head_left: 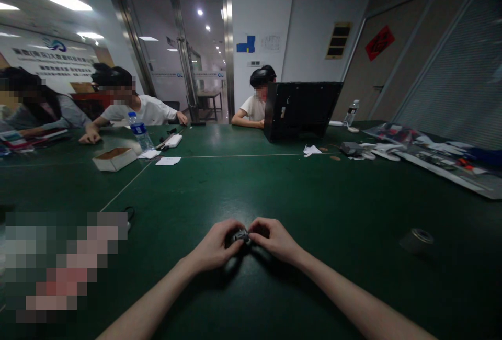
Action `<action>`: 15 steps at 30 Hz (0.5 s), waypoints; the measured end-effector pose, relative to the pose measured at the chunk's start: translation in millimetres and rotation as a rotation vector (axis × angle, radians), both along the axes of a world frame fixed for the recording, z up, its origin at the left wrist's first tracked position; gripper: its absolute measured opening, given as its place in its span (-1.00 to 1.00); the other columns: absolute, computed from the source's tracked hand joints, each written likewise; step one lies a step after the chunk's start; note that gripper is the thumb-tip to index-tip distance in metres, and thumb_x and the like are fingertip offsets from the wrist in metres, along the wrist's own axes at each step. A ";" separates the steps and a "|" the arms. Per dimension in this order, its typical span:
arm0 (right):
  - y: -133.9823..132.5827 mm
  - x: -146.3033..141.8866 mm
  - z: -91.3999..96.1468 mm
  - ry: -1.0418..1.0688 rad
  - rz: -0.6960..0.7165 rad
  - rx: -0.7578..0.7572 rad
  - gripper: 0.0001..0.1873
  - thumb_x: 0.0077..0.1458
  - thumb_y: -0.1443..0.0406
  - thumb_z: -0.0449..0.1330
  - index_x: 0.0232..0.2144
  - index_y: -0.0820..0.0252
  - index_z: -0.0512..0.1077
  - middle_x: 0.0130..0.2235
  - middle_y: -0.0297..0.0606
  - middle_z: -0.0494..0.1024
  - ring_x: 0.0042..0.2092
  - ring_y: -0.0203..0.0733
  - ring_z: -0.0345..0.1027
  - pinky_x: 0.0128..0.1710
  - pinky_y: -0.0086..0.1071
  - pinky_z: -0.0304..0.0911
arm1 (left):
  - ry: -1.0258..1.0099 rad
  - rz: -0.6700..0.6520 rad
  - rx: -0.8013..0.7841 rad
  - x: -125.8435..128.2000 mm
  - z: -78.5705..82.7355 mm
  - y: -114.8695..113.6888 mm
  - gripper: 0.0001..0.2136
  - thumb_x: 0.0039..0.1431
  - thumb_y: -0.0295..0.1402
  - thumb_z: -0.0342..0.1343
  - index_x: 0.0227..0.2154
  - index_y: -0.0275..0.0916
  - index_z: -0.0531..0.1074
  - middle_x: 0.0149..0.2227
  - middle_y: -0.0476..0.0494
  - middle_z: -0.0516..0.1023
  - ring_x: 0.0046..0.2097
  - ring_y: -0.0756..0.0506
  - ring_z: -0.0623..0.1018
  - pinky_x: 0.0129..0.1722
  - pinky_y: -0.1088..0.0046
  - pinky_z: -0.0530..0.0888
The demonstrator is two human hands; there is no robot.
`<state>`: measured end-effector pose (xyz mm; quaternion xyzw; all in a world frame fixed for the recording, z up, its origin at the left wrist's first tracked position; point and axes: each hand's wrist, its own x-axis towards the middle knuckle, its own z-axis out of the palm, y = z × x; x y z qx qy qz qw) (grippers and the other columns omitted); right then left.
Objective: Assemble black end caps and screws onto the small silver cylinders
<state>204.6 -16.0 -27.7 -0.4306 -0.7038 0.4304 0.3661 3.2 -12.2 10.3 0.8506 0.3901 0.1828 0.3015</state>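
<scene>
My left hand (pixel 215 248) and my right hand (pixel 274 239) meet over the near middle of the green table (pixel 251 188). Both pinch a small dark grey object (pixel 240 236) between their fingertips, just above the tabletop. The object is too small and too covered by fingers to name. My forearms reach in from the bottom edge.
A dark tape roll (pixel 418 239) lies to the right. A cardboard box (pixel 115 158), a water bottle (pixel 139 131) and papers sit at the far left. A black laptop (pixel 300 110) stands at the far side. Three people sit at the far edge. Clutter lies at the far right.
</scene>
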 end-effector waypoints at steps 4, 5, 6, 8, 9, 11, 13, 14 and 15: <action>0.3 1.5 -1.8 0.011 0.000 -0.016 -0.89 0.00 0.31 0.20 -0.38 0.25 0.45 -0.39 -0.29 0.53 -0.36 -0.27 0.40 -0.34 -0.43 0.27 | -0.088 0.028 0.028 0.4 2.1 -1.1 -0.80 0.14 -0.37 0.06 -0.16 -0.25 0.35 -0.21 -0.12 0.44 -0.22 -0.08 0.44 -0.22 0.43 0.38; 0.4 1.7 -2.3 0.005 0.003 -0.015 -0.90 -0.01 0.32 0.20 -0.38 0.25 0.45 -0.39 -0.30 0.53 -0.36 -0.27 0.40 -0.35 -0.43 0.26 | -0.107 0.041 0.037 0.6 1.9 -1.5 -0.80 0.13 -0.38 0.07 -0.17 -0.25 0.35 -0.22 -0.11 0.44 -0.24 -0.08 0.44 -0.24 0.44 0.39; 0.3 1.7 -2.6 -0.006 0.008 -0.010 -0.91 -0.02 0.33 0.21 -0.40 0.25 0.45 -0.40 -0.31 0.53 -0.37 -0.27 0.39 -0.36 -0.44 0.25 | -0.126 0.054 0.047 0.9 1.5 -1.9 -0.80 0.12 -0.38 0.08 -0.17 -0.25 0.34 -0.23 -0.11 0.43 -0.25 -0.07 0.44 -0.26 0.45 0.39; 0.0 1.4 -2.8 -0.030 0.024 0.003 -0.93 -0.03 0.35 0.20 -0.41 0.25 0.45 -0.42 -0.32 0.52 -0.38 -0.28 0.39 -0.37 -0.44 0.24 | -0.159 0.064 0.055 1.4 0.3 -2.8 -0.77 0.09 -0.41 0.10 -0.16 -0.24 0.32 -0.23 -0.10 0.43 -0.25 -0.07 0.44 -0.26 0.45 0.40; -0.3 1.1 -2.6 -0.039 0.032 0.008 -0.94 -0.03 0.37 0.20 -0.42 0.25 0.45 -0.43 -0.32 0.53 -0.39 -0.28 0.38 -0.37 -0.45 0.23 | -0.173 0.059 0.049 1.7 -0.3 -3.1 -0.76 0.08 -0.42 0.11 -0.16 -0.24 0.32 -0.23 -0.10 0.43 -0.24 -0.07 0.45 -0.24 0.44 0.41; -0.9 0.5 -2.0 -0.044 0.042 0.010 -0.94 -0.02 0.38 0.18 -0.42 0.26 0.45 -0.42 -0.31 0.53 -0.38 -0.27 0.39 -0.36 -0.44 0.24 | -0.195 0.042 0.029 2.0 -1.0 -3.4 -0.76 0.07 -0.43 0.12 -0.17 -0.24 0.32 -0.22 -0.09 0.44 -0.23 -0.07 0.45 -0.23 0.44 0.41; -1.3 0.1 -1.7 -0.047 0.038 0.010 -0.93 -0.02 0.38 0.18 -0.41 0.26 0.46 -0.41 -0.30 0.54 -0.36 -0.26 0.40 -0.35 -0.43 0.24 | -0.210 0.032 0.010 2.1 -1.1 -3.2 -0.78 0.07 -0.43 0.13 -0.19 -0.24 0.33 -0.24 -0.08 0.44 -0.23 -0.06 0.45 -0.23 0.44 0.42; -1.4 0.0 -1.6 -0.046 0.036 0.011 -0.92 -0.01 0.38 0.18 -0.40 0.26 0.46 -0.40 -0.30 0.55 -0.36 -0.25 0.40 -0.35 -0.43 0.25 | -0.217 0.031 0.004 2.1 -1.0 -3.0 -0.79 0.07 -0.43 0.14 -0.20 -0.24 0.33 -0.24 -0.07 0.44 -0.24 -0.05 0.45 -0.23 0.44 0.42; -1.6 0.0 -1.6 -0.043 0.038 0.010 -0.91 -0.01 0.38 0.18 -0.39 0.26 0.47 -0.39 -0.29 0.55 -0.35 -0.25 0.41 -0.34 -0.43 0.25 | -0.225 0.031 0.000 2.1 -0.8 -2.7 -0.79 0.07 -0.43 0.16 -0.22 -0.25 0.34 -0.25 -0.07 0.44 -0.24 -0.05 0.45 -0.24 0.45 0.42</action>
